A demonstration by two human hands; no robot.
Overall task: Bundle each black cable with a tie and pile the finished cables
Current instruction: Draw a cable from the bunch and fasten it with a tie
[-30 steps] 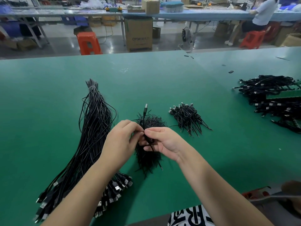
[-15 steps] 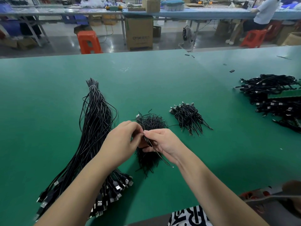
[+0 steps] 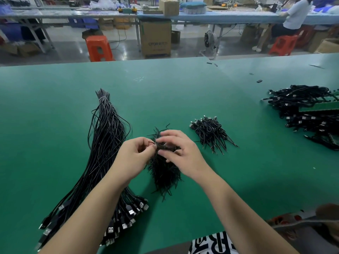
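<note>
A small pile of tied cables point(image 3: 211, 132) is done, the big bunch of loose cables point(image 3: 102, 143) waits, and the left hand point(image 3: 134, 158) and right hand point(image 3: 181, 153) both pinch, I think, one folded cable point(image 3: 165, 146).

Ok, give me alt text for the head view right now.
Both hands, left hand and right hand, pinch a small coiled black cable above a heap of short black wire ties on the green table. Long untied black USB cables lie left, bundled cables right.

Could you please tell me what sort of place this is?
Probably a cable assembly workshop: a long green worktable with heaps of black cables, cartons and plastic stools on the floor, another worker at a far bench.
</note>
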